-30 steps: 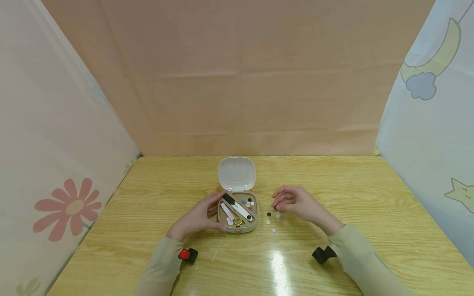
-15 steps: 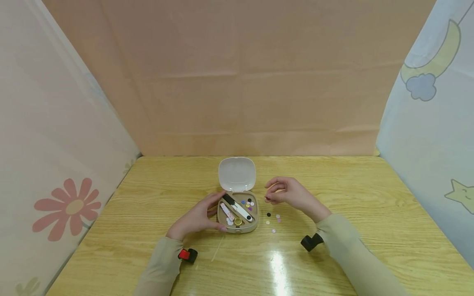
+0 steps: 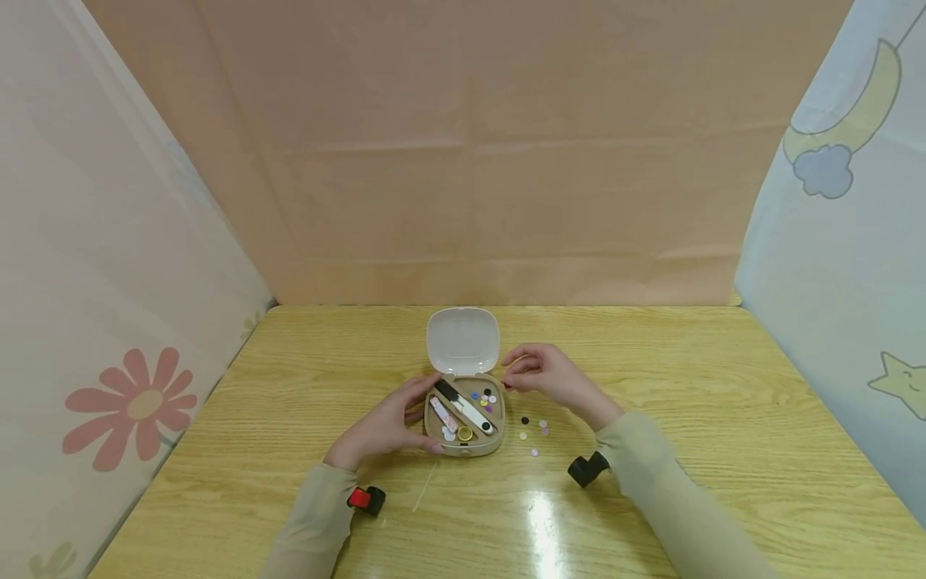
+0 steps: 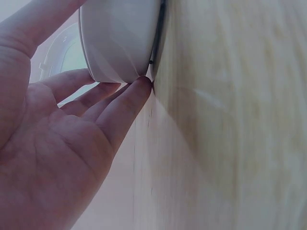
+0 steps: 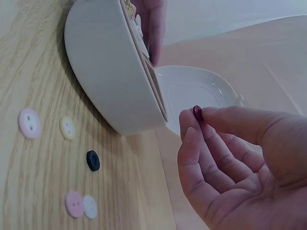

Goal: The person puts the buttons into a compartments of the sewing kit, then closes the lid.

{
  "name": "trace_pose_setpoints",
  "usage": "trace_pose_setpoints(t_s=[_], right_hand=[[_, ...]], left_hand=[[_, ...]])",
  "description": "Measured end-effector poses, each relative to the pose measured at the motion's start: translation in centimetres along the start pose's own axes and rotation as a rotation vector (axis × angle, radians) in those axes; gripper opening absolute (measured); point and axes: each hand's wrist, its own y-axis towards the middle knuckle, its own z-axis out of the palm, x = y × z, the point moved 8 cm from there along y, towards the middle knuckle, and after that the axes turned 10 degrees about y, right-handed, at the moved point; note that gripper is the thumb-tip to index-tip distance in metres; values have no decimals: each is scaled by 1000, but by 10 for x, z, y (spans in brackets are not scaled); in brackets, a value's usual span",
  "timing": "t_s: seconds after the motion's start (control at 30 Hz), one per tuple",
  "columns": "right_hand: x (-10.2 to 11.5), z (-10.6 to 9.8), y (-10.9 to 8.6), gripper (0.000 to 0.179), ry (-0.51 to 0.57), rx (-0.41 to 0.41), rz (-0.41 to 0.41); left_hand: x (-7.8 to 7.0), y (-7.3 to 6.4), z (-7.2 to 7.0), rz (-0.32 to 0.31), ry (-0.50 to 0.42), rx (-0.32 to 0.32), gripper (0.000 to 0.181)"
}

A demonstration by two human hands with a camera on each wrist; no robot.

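Red button (image 5: 197, 113) hovers near open box (image 5: 103, 67) and loose buttons (image 5: 92, 161).

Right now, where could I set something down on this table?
Bare table lies left of the left hand, toward the flower-printed sheet, and right of the right hand, toward the star-printed sheet. It's crowded right of the open box, where loose buttons lie near the right hand.
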Motion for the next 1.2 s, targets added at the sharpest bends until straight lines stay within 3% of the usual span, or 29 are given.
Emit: trace_pose_setpoints(t_s=[0.27, 0.43, 0.87, 1.2], right_hand=[[-2, 7, 6, 32, 33, -34, 7], [1, 11, 11, 31, 26, -52, -24], [-1, 24, 19, 26, 33, 4, -45], [-5, 27, 19, 28, 40, 1, -4]], left_hand=[[1, 0, 0, 5, 11, -2, 105], [3, 0, -1, -28, 16, -4, 106], [-2, 0, 0, -9, -7, -2, 102], [0, 2, 1, -5, -39, -1, 105]])
